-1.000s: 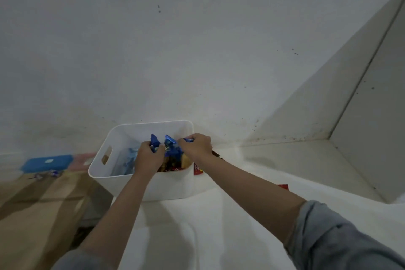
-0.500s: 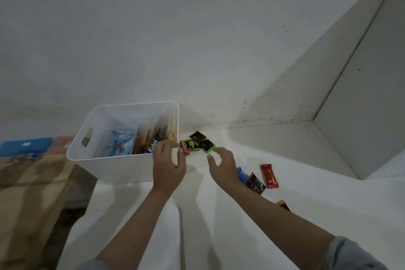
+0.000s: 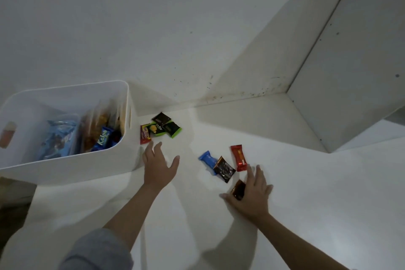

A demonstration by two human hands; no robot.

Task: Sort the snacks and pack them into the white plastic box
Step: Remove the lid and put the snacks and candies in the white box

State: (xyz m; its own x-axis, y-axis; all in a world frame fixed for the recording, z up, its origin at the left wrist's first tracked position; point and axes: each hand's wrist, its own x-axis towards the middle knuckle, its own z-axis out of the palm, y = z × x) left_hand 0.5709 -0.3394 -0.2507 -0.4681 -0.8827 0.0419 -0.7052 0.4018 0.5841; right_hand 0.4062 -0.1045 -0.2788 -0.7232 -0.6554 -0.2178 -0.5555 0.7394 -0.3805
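White plastic box (image 3: pixel 72 169) is sitting at far left on the white surface (image 3: pixel 306 215), already holding snacks: a pale blue bag (image 3: pixel 60 136) lying toward its left, clear-wrapped orange snacks (image 3: pixel 96 125) standing in the middle, a blue Kalpa packet (image 3: pixel 103 138) leaning near its right wall. Box has an oval handle cutout (image 3: pixel 7 133) showing in the left wall.

Just beside the box's right wall a small cluster is lying on the surface: a red packet (image 3: pixel 145 134) touching the box side, a green-yellow packet (image 3: pixel 156 130) overlapping it, a black packet (image 3: pixel 161 118) behind, and a black packet with green edge (image 3: pixel 173 129) at the right of the cluster.

Left hand (image 3: pixel 158 165) is hovering just below that cluster, fingers spread and straight, gripping nothing, fingertips near the red packet but whether touching, cannot tell. Grey sleeve (image 3: pixel 96 250) is showing at the bottom.

Further right a second group is lying well apart from the first: a blue bar (image 3: pixel 207 160), a dark brown packet (image 3: pixel 224 169) overlapping its right end, and a red bar (image 3: pixel 238 158) just beside that.

Right hand (image 3: pixel 252 197) is resting flat below this group, fingers extended, palm down over a brown packet (image 3: pixel 238 189) that is sticking out on its left side; not curling round it. White wall (image 3: pixel 153 28) is running behind, a white cabinet side (image 3: pixel 350 72) at far right.
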